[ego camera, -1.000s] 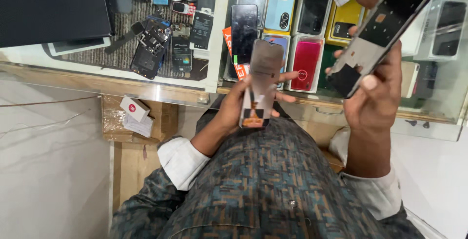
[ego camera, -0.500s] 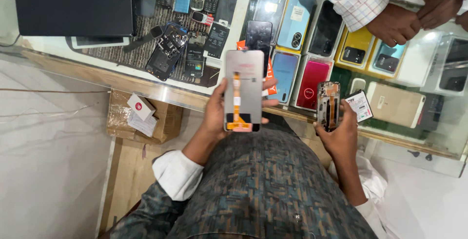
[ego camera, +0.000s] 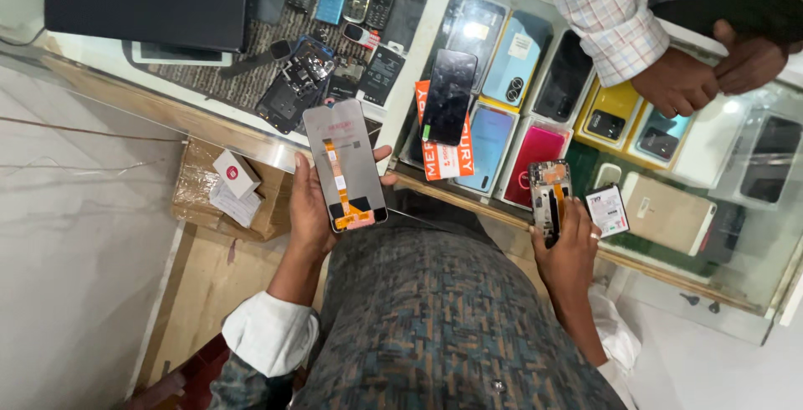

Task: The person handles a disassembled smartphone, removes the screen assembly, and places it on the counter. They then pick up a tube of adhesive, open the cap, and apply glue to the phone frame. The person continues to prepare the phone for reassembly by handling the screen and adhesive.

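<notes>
Two parts are apart, not yet joined: the left hand (ego camera: 311, 209) grips a phone screen panel (ego camera: 345, 164), the right hand (ego camera: 567, 247) clasps the opened phone body (ego camera: 549, 201).

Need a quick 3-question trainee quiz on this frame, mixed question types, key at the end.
1. True or false: the left hand holds a phone display panel with an orange flex strip.
2. What does the right hand hold? A) opened phone body B) laptop C) screwdriver
3. Whose hands rest on the glass counter at top right?

Key: 1 true; 2 A; 3 another person's, in a checked sleeve.
</notes>
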{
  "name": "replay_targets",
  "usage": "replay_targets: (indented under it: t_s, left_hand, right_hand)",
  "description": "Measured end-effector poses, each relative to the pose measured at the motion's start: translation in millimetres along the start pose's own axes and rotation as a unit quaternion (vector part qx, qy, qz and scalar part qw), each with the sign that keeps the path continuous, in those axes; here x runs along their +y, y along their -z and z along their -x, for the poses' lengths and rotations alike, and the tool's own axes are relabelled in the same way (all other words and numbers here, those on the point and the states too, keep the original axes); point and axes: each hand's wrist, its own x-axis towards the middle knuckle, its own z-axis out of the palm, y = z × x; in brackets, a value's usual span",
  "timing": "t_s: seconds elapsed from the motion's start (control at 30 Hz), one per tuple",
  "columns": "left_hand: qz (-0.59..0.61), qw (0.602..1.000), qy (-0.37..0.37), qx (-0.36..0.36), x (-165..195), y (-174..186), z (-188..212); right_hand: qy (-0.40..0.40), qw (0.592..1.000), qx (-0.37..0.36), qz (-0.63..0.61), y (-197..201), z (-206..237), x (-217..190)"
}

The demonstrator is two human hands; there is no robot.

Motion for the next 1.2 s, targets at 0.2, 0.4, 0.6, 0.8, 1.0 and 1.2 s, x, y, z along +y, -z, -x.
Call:
replay_targets:
  t_s: [0.2, 0.4, 0.6, 0.8, 1.0, 1.2]
  left_hand:
    - [-0.020, 0.999, -0.014, 0.037, -2.2, 7.5, 5.9]
    - [0.000, 0.997, 0.014, 0.077, -14.4, 40.6, 0.9]
    - [-0.013, 0.993, 0.069, 0.099, -6.2, 65.3, -7.1]
    - [-0.033, 0.992, 0.040, 0.114, -9.2, 84.6, -28.0]
    - [-0.155, 0.984, 0.075, 0.050, -21.2, 91.8, -69.5]
    - [-0.105, 0.985, 0.136, 0.013, -28.7, 56.5, -108.0]
  right_hand:
    - [0.047, 0.997, 0.039, -0.037, 18.6, -29.0, -35.2]
    - [0.113, 0.987, 0.001, -0.118, -7.7, -120.3, -143.7]
    - [0.013, 0.999, -0.046, -0.017, -24.2, -173.1, -237.5]
    - [-0.020, 0.999, -0.048, 0.002, -31.9, -181.4, -251.1]
    - [-0.081, 0.993, -0.061, -0.062, -19.9, -189.7, -253.1]
    - [-0.132, 0.984, -0.039, -0.116, -5.8, -186.7, -224.5]
